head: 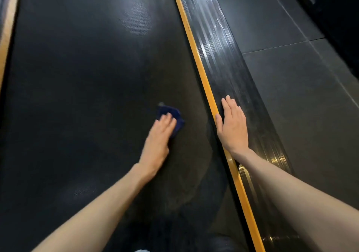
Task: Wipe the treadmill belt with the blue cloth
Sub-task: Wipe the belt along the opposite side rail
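Near the belt's right edge, the blue cloth (174, 115) lies bunched under the left hand (158, 140). Its fingers look fairly straight, pressing the cloth down rather than pinching it, though blur softens them. Faint curved streaks on the treadmill belt (87, 96) close to the person suggest that patch is wiped. The far stretch shows dull, hazy spots and the left half looks untouched, so most of the job seems left. Beyond the yellow strip (196, 57), the right hand (233, 127) rests flat, fingers extended, on the ribbed side rail (223, 57).
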